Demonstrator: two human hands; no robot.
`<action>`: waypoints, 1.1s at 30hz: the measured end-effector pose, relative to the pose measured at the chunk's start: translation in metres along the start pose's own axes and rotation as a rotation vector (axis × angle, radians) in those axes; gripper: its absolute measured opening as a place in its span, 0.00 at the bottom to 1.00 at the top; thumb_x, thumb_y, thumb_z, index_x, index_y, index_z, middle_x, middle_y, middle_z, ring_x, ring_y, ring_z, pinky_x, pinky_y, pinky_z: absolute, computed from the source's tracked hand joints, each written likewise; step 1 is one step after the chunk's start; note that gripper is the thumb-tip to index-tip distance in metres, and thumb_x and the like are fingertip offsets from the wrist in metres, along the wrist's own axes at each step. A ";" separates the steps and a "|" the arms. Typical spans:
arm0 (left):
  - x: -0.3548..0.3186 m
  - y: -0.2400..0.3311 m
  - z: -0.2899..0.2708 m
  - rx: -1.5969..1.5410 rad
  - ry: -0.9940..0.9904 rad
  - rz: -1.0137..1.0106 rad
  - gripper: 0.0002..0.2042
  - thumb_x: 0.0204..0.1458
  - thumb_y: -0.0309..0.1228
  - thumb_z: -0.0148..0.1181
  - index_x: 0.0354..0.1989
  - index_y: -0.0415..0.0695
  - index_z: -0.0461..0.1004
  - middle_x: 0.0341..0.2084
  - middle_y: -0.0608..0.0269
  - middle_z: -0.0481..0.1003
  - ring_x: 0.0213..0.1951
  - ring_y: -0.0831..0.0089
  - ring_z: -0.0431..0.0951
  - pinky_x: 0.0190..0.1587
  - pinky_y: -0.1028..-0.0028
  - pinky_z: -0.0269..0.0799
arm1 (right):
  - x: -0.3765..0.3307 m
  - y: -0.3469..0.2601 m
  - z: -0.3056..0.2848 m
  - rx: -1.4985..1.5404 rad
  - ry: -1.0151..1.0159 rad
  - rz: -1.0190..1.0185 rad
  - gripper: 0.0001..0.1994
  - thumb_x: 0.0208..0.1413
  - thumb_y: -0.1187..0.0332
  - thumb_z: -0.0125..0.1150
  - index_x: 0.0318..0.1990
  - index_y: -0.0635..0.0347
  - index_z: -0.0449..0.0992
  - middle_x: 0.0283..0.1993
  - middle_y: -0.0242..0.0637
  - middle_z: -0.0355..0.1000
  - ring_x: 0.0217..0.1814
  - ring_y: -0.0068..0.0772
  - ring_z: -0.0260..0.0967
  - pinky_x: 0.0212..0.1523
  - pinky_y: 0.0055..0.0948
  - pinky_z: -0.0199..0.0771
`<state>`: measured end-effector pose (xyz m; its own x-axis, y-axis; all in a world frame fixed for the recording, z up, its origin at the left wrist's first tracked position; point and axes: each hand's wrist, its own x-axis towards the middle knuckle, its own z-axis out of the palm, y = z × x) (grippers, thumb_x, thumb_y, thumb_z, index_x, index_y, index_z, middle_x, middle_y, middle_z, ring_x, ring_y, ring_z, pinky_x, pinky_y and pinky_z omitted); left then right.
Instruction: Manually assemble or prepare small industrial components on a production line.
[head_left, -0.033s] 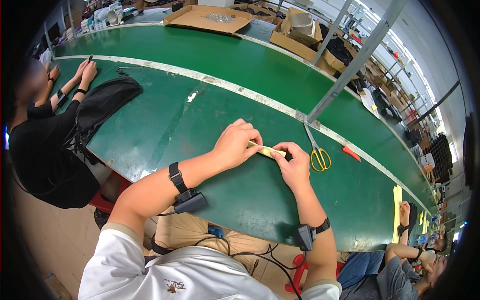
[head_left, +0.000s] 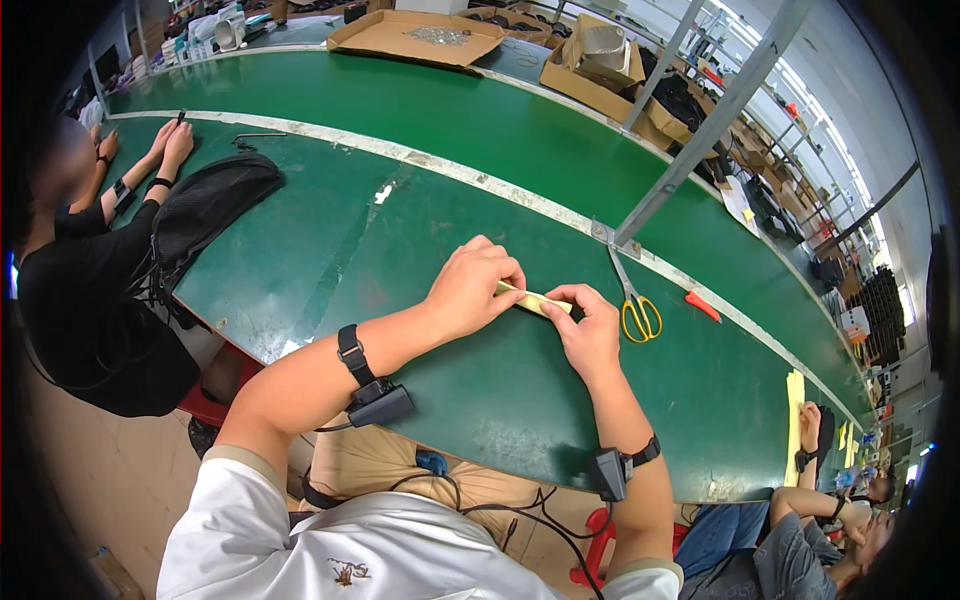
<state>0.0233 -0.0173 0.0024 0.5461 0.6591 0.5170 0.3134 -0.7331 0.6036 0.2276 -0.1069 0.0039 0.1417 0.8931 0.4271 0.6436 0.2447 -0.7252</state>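
Note:
Pinched between my two hands is a short, pale yellow strip (head_left: 541, 303), perhaps folded, with a dark edge along its underside. My left hand (head_left: 472, 288) grips its left end between thumb and fingers. At the other end, my right hand (head_left: 590, 330) holds it with the thumb on top and the fingers curled behind. Both hands are just above the green table (head_left: 470, 400). To the right of my right hand lie scissors (head_left: 640, 316) with yellow handles, and past them a small red-orange tool (head_left: 703, 306) whose kind I cannot make out.
A black mesh bag (head_left: 222, 200) lies left, beside a person in black. A metal post (head_left: 690, 145) rises behind the scissors. Beyond the white strip runs a green belt surface (head_left: 400, 95) with a cardboard tray (head_left: 360, 42) behind it. At right, another person's hand touches yellow strips (head_left: 794, 420).

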 end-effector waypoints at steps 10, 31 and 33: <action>-0.001 0.002 0.000 -0.039 -0.072 0.036 0.06 0.47 0.30 0.75 0.31 0.47 0.83 0.28 0.67 0.78 0.39 0.64 0.75 0.45 0.63 0.73 | 0.001 -0.008 0.000 -0.005 -0.093 -0.066 0.07 0.54 0.72 0.75 0.39 0.61 0.84 0.33 0.37 0.79 0.32 0.31 0.76 0.35 0.29 0.74; -0.001 -0.003 0.004 -0.051 -0.096 0.018 0.03 0.49 0.29 0.71 0.30 0.46 0.83 0.28 0.63 0.78 0.38 0.62 0.76 0.45 0.63 0.74 | 0.001 -0.006 -0.002 -0.034 -0.099 -0.026 0.06 0.54 0.71 0.73 0.36 0.62 0.84 0.33 0.36 0.77 0.31 0.30 0.73 0.34 0.28 0.72; -0.002 -0.002 0.005 -0.064 -0.097 0.029 0.04 0.49 0.29 0.72 0.31 0.46 0.83 0.28 0.64 0.77 0.38 0.64 0.76 0.44 0.64 0.74 | 0.000 -0.006 -0.001 -0.022 -0.113 -0.040 0.06 0.55 0.71 0.73 0.36 0.63 0.83 0.33 0.36 0.77 0.31 0.30 0.73 0.34 0.28 0.73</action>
<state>0.0258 -0.0176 -0.0028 0.6281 0.6161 0.4753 0.2481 -0.7375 0.6281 0.2248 -0.1088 0.0086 0.0304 0.9198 0.3913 0.6636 0.2742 -0.6961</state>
